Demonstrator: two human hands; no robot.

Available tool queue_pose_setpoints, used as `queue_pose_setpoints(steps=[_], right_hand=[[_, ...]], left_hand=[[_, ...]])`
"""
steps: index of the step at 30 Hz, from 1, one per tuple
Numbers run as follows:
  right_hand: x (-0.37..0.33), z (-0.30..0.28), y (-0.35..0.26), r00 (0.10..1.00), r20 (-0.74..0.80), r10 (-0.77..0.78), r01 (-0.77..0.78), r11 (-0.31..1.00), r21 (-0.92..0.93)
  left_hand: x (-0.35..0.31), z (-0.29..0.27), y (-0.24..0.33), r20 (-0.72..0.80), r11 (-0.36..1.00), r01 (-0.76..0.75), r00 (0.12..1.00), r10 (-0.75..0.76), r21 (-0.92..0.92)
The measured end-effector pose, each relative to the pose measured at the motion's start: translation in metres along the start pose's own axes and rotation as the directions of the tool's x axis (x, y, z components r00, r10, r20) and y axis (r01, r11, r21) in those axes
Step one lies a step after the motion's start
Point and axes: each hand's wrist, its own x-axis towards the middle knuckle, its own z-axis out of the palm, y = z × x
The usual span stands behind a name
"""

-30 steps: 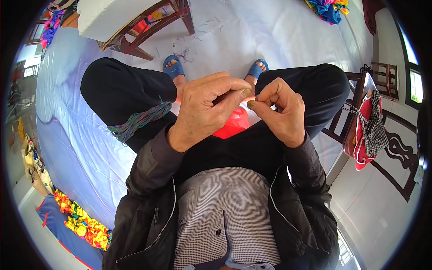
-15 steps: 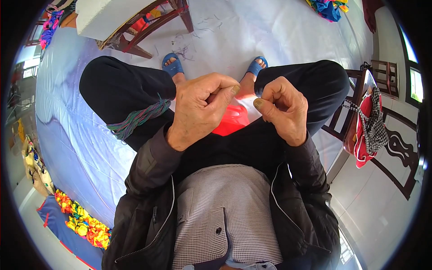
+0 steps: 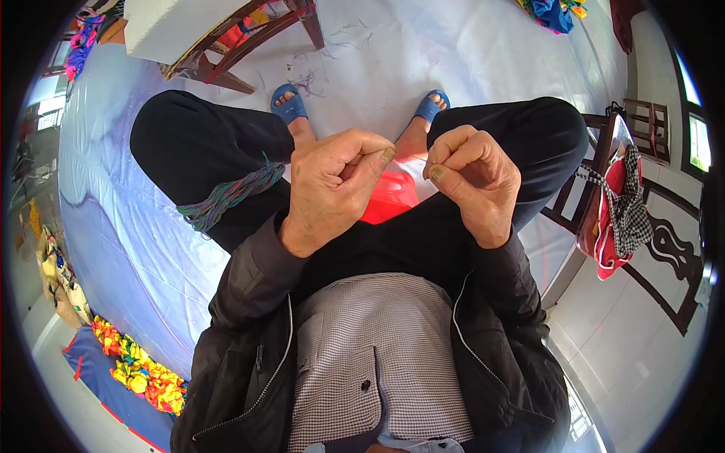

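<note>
Above my lap, my left hand [image 3: 332, 189] is closed, thumb pressed against the bent forefinger. Just right of it, my right hand [image 3: 482, 185] pinches with thumb and forefinger, its other fingers curled. A very thin dark strand, seemingly a thread [image 3: 414, 159], spans the small gap between the two pinches; whether a needle is on it is too fine to see. Across my left thigh lies a loose bundle of mixed green, purple and red threads [image 3: 236, 195], touched by neither hand. Below the hands, a bright red object [image 3: 393, 198] shows between my legs, partly hidden.
A wooden stool [image 3: 253, 45] with a white slab-like top stands ahead on the left. Thread scraps [image 3: 306, 83] litter the pale floor sheet [image 3: 370, 68]. At right, a dark wooden chair [image 3: 672, 253] bears red and checked cloth [image 3: 628, 204]. Yellow and red cloth bunches [image 3: 143, 374] lie lower left.
My right hand has turned slightly and its thumb and forefinger have closed together. The thin strand between the hands now shows. My left hand has shifted only a little.
</note>
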Motion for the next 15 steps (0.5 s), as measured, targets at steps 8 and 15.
queue_pose_setpoints(steps=[8,15], right_hand=[[0.002,-0.016,-0.005,0.975,-0.206,-0.085,0.107,0.989,0.1],[-0.001,0.002,0.001,0.961,-0.264,0.078,-0.116,0.984,-0.134]], left_hand=[[-0.001,-0.014,-0.017,-0.116,0.992,0.062,0.99,-0.075,-0.109],[-0.001,-0.024,-0.007,-0.034,0.994,0.087,0.995,-0.089,-0.07]])
